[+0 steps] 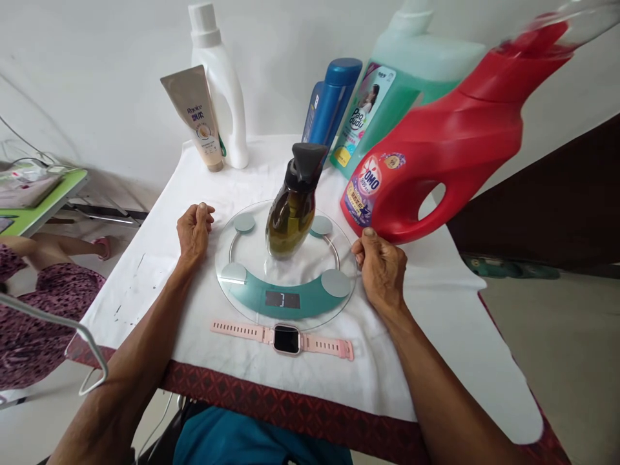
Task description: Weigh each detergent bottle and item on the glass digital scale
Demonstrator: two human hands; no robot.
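Note:
A round glass bathroom scale (310, 303) lies on the white cloth, its small display lit. On it stands a dark see-through bottle (290, 223) with a black cap and yellow-green liquid inside. My left hand (194, 234) rests curled on the cloth, just left of the scale, with nothing visible in its fingers. My right hand (382, 268), loosely closed and apparently bare, is by the scale's right rim, near the base of a red OMO detergent bottle (436, 155). In front of the scale a pink-strapped smartwatch (287, 340) is laid out flat, its screen dark.
At the back left stand a beige Rejoice tube (196, 116) and a white handled bottle (227, 90). A blue bottle (334, 97) and a large green jug (387, 90) are behind the scale. Someone in patterned clothing (53, 310) sits at left, near a green table (62, 190).

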